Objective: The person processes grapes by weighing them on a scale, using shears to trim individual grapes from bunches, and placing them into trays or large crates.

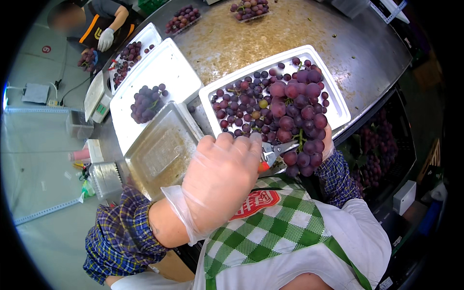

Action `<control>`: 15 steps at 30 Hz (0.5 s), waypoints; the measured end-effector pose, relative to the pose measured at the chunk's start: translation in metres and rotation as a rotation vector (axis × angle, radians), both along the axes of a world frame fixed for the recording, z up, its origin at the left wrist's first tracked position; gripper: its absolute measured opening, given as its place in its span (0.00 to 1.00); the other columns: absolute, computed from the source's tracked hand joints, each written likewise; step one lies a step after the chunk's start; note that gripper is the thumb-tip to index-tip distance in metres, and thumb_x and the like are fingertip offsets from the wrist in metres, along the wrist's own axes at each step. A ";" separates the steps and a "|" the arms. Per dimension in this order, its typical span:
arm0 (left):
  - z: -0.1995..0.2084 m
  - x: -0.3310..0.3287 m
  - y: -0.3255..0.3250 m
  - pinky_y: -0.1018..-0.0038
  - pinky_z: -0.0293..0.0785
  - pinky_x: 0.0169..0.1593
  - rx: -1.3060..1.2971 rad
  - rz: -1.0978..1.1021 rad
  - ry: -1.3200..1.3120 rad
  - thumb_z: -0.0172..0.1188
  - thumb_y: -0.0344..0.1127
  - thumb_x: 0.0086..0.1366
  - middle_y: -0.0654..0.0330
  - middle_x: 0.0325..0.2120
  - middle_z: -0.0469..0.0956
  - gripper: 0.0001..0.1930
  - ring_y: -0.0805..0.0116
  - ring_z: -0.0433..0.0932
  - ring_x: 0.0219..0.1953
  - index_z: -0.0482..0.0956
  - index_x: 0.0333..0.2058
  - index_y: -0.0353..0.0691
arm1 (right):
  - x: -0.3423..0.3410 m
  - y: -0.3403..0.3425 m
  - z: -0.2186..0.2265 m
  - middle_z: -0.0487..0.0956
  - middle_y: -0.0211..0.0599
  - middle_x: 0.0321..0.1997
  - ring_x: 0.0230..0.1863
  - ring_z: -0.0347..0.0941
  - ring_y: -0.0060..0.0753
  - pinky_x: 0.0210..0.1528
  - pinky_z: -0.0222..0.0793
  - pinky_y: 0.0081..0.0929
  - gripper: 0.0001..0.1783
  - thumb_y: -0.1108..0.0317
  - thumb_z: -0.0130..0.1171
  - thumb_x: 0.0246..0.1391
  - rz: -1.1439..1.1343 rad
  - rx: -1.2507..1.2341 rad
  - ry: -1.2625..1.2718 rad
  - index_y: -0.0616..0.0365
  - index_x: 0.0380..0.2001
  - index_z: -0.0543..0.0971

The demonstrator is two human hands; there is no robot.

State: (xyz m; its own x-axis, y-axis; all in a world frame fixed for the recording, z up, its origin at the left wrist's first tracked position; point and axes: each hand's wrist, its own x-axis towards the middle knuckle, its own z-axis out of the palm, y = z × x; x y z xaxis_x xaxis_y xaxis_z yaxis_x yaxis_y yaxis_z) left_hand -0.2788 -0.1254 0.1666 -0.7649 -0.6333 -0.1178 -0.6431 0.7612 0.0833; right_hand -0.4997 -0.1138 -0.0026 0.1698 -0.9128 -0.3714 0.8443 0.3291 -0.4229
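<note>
My left hand, in a clear plastic glove, is closed around grape scissors with metal blades and a bit of orange handle showing. Their blades reach the green stem at the lower part of a large purple grape bunch. My right hand grips that bunch from behind on the right; its fingers are mostly hidden by the fruit. The bunch hangs over the near right part of a white foam tray, which holds many loose purple grapes and a few yellowish ones.
Left of the tray are a white foam board with a smaller grape bunch, a metal tray and a scale. A gloved co-worker stands far left. Packed grapes sit at the back; a dark crate is right.
</note>
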 end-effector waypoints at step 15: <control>0.023 -0.001 0.008 0.67 0.66 0.39 0.014 -0.034 -0.080 0.65 0.37 0.51 0.59 0.36 0.75 0.24 0.62 0.71 0.36 0.76 0.47 0.32 | -0.001 0.007 0.011 0.78 0.42 0.46 0.42 0.78 0.38 0.42 0.79 0.37 0.23 0.53 0.43 0.65 0.102 0.014 -0.029 0.59 0.53 0.70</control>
